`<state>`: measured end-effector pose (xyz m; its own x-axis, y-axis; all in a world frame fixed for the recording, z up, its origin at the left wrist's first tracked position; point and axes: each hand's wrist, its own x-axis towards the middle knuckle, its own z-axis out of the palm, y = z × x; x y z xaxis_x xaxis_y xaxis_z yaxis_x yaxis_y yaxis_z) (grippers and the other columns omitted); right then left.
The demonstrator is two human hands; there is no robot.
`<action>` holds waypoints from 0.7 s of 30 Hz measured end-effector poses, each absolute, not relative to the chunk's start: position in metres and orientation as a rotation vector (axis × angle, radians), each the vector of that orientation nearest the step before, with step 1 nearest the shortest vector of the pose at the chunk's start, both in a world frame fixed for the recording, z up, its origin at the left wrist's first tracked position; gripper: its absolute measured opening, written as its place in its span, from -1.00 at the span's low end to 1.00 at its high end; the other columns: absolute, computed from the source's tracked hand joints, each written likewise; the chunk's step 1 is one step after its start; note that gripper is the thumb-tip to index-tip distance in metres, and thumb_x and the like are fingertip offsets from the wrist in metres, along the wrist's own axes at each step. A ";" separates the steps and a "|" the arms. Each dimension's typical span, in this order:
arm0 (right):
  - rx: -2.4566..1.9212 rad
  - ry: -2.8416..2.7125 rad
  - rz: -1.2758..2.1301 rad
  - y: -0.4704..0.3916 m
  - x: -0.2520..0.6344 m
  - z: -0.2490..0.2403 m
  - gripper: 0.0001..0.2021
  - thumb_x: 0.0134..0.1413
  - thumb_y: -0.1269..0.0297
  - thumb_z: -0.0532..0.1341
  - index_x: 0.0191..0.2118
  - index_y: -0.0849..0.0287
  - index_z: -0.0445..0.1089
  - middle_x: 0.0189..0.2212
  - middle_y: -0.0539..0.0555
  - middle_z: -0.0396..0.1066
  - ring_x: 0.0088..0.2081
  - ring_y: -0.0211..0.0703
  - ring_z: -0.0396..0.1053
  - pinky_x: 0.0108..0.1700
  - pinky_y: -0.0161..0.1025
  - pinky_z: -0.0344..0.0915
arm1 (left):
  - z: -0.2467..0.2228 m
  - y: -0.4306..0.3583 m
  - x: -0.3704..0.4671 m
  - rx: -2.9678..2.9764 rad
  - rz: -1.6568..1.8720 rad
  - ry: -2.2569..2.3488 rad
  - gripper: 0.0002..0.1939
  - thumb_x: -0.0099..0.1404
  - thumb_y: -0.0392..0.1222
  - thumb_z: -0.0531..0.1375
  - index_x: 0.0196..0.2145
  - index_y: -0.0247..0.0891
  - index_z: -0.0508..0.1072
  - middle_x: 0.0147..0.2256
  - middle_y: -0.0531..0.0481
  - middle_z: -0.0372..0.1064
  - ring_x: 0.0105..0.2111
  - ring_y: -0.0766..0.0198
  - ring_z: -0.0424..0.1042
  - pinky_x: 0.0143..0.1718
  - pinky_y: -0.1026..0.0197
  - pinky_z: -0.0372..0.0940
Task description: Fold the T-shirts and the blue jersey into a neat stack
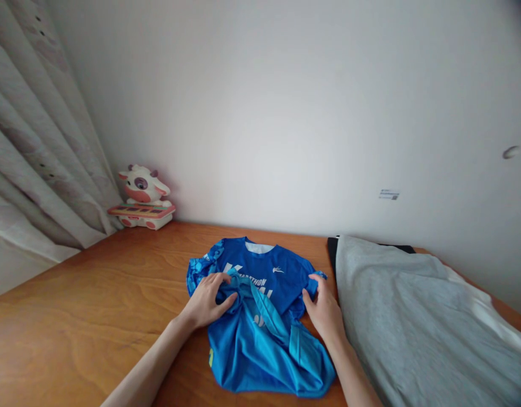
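Observation:
A blue sports shirt (243, 350) lies on the wooden table (86, 316), its collar toward the wall and its lighter blue lower part bunched and folded up over the printed chest. My left hand (209, 298) rests on the shirt's left side, thumb and fingers apart around bunched cloth near the lettering. At the right sleeve is my right hand (322, 305), its thumb and fingers spread at the sleeve's edge, with a bit of patterned cloth by the fingertips. Whether either hand pinches the fabric is hard to make out.
Grey cloth (404, 316) lies spread at the right, over a black piece (331, 249) and beside white fabric (489, 311). A cow-shaped toy keyboard (144, 198) stands at the back left by the curtain (40, 135). The wall (260, 113) borders the table's far edge.

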<state>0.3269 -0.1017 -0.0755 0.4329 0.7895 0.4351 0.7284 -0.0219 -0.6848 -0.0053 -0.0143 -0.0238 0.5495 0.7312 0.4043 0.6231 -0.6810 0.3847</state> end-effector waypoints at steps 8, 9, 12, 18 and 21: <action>-1.716 -1.206 0.080 -0.082 0.335 -0.076 -0.63 0.04 0.01 0.23 -0.13 0.16 0.48 -0.17 0.23 0.54 -0.06 0.12 0.48 0.01 0.02 0.38 | -0.035 -0.013 -0.004 2.605 0.727 1.151 -0.55 0.38 0.12 0.15 0.09 -0.18 0.44 0.03 -0.17 0.51 0.05 -0.03 0.48 0.13 -0.05 0.32; -1.722 -1.177 0.086 -0.076 0.340 -0.076 -0.63 -0.02 0.03 0.26 -0.14 0.16 0.48 -0.18 0.22 0.54 -0.07 0.12 0.48 0.01 0.02 0.39 | -0.034 -0.013 -0.004 2.608 0.729 1.145 -0.55 0.38 0.12 0.15 0.08 -0.17 0.45 0.03 -0.17 0.51 0.05 -0.03 0.48 0.13 -0.04 0.32; -1.741 -1.176 0.103 -0.060 0.360 -0.069 -0.67 -0.13 0.19 0.23 -0.18 0.14 0.50 -0.19 0.18 0.55 -0.09 0.09 0.49 0.04 0.02 0.37 | -0.031 -0.014 -0.004 2.612 0.731 1.145 -0.55 0.38 0.12 0.15 0.08 -0.18 0.46 0.02 -0.18 0.52 0.04 -0.03 0.49 0.11 -0.03 0.33; -1.811 -1.191 0.105 -0.067 0.405 -0.056 -0.60 -0.19 0.25 0.16 -0.16 0.18 0.52 -0.17 0.21 0.57 -0.08 0.11 0.51 0.07 0.05 0.36 | -0.028 -0.015 -0.003 2.580 0.764 1.202 -0.55 0.38 0.16 0.14 0.05 -0.17 0.46 -0.03 -0.15 0.55 0.00 -0.02 0.52 0.07 -0.02 0.34; -1.855 -1.171 0.106 -0.091 0.418 -0.061 -0.59 -0.16 0.20 0.12 -0.17 0.19 0.53 -0.24 0.22 0.57 -0.15 0.14 0.52 -0.02 0.08 0.39 | -0.026 -0.012 -0.005 2.525 0.778 1.306 -0.61 0.45 0.16 0.03 -0.08 -0.15 0.48 -0.11 -0.11 0.58 -0.08 0.03 0.55 -0.01 0.05 0.35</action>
